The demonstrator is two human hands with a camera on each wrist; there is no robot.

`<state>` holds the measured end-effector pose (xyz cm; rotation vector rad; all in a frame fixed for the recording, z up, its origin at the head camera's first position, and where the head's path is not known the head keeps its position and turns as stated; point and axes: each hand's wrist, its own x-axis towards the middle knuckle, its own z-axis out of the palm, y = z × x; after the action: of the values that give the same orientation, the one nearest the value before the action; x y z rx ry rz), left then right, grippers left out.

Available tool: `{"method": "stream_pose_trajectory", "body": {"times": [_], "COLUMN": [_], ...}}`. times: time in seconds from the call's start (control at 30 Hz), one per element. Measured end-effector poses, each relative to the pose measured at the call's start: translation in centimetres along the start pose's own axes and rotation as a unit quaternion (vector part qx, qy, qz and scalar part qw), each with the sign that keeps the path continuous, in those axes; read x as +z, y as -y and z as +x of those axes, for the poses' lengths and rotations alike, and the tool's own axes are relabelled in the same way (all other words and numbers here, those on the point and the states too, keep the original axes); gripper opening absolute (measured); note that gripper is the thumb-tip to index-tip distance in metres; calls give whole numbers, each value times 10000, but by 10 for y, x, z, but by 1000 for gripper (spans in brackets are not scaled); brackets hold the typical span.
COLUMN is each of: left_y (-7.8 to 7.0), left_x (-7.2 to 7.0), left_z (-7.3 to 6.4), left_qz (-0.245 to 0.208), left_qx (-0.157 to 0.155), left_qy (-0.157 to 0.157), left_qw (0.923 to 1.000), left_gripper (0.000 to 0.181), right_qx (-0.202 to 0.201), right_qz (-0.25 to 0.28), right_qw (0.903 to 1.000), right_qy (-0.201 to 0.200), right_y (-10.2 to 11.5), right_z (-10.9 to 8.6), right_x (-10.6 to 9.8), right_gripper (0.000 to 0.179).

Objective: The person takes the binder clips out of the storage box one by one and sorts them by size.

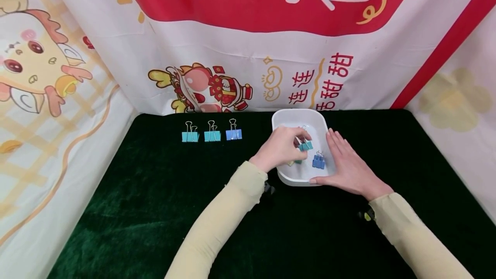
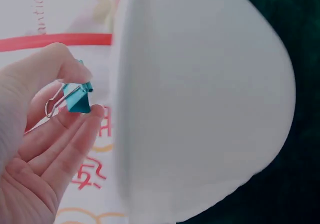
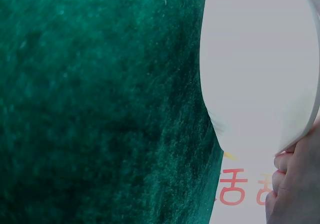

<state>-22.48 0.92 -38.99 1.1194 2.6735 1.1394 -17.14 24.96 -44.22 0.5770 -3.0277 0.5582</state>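
Observation:
My left hand pinches a teal binder clip between thumb and fingers, just over the white plastic bin. One wire handle of the clip shows in the left wrist view. The right hand rests against the bin's right side, fingers straight along the wall and thumb at the near corner. Inside the bin lie blue binder clips near that hand. Further clips lie partly hidden behind the left hand. From the right wrist, the fingers show beside the bin's wall.
Left of the bin, two teal binder clips and a blue binder clip stand in a row on the dark green cloth. A printed white and red curtain hangs right behind the table's far edge.

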Motion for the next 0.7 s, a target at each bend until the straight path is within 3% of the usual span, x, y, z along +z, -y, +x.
{"method": "stream_pose_trajectory", "body": {"times": [0.3, 0.53, 0.7], "left_y": [13, 30, 46], "left_x": [-27, -46, -60], "left_z": [-16, -33, -48], "left_qz": [-609, -1008, -1014], "left_qx": [128, -274, -338], "left_qy": [-518, -675, -900], "left_qw": [9967, 9922, 9902], "left_gripper": [36, 38, 35], "right_qx": [200, 253, 185], "right_qz": [42, 18, 40], "right_qw": [9997, 9995, 9998], "right_qy": [129, 187, 103], "right_y": [0, 0, 1], "right_z": [1, 1, 0], "right_x": [0, 0, 0], "right_gripper": [137, 138, 138]}}
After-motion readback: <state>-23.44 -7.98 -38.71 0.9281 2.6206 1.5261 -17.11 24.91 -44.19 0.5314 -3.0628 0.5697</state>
